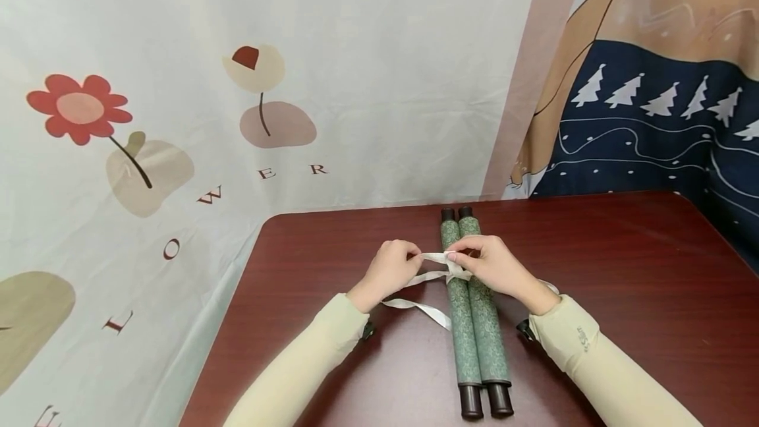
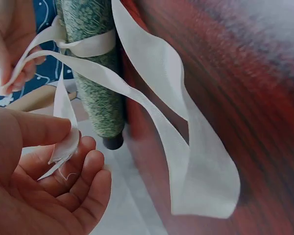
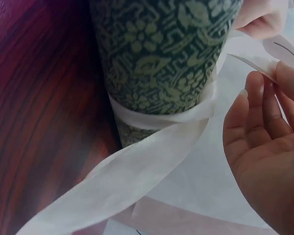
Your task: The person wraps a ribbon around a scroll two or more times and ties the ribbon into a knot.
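Observation:
Side by side on the table lie two green patterned rolls, like rolled scrolls, with dark end knobs: a left scroll and a right scroll. A white ribbon wraps around their middle, its loose lengths trailing to both sides. To the left of the scrolls, my left hand pinches a frayed ribbon end between thumb and fingers. My right hand, above the scrolls, pinches another part of the ribbon between thumb and index finger. The right wrist view shows the ribbon band around the green cloth.
The dark red wooden table has its back edge against a light curtain printed with flowers and letters. A navy cloth with white trees hangs at the back right.

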Tool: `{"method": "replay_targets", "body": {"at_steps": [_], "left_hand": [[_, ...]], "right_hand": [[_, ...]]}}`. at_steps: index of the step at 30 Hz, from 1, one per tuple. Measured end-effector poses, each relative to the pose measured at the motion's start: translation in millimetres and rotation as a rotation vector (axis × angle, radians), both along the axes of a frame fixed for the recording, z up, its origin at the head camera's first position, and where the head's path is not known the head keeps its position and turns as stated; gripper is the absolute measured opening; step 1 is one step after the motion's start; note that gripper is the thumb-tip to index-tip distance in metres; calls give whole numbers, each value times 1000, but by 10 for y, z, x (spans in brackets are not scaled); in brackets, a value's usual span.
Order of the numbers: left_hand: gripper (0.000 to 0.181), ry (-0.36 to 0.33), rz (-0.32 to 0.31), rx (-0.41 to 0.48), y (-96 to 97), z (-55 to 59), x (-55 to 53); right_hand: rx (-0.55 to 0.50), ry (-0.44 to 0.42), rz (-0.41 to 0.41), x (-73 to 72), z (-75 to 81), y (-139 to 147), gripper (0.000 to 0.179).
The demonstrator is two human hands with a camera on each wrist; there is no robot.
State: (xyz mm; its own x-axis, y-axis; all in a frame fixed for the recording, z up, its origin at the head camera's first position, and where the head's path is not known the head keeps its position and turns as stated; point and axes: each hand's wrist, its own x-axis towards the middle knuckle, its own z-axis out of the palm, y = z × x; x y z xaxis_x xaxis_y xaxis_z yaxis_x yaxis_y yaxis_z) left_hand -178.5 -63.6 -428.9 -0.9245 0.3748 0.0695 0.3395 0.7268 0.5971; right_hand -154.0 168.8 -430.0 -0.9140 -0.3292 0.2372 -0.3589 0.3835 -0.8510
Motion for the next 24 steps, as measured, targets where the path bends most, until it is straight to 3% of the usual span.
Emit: {"method": "replay_targets", "body": {"at_steps": [7,18,24], "left_hand": [[16,52,26,54,-99,39,194],[16,107,-12,160,-134,90,548],[14,188,-97,149,22,61,744]], "right_hand": [[20,28,-13,-21,-12,30,11],[16,11,-36,-44,-12,34,8],[15,4,-44,-47,1,36,9]]}}
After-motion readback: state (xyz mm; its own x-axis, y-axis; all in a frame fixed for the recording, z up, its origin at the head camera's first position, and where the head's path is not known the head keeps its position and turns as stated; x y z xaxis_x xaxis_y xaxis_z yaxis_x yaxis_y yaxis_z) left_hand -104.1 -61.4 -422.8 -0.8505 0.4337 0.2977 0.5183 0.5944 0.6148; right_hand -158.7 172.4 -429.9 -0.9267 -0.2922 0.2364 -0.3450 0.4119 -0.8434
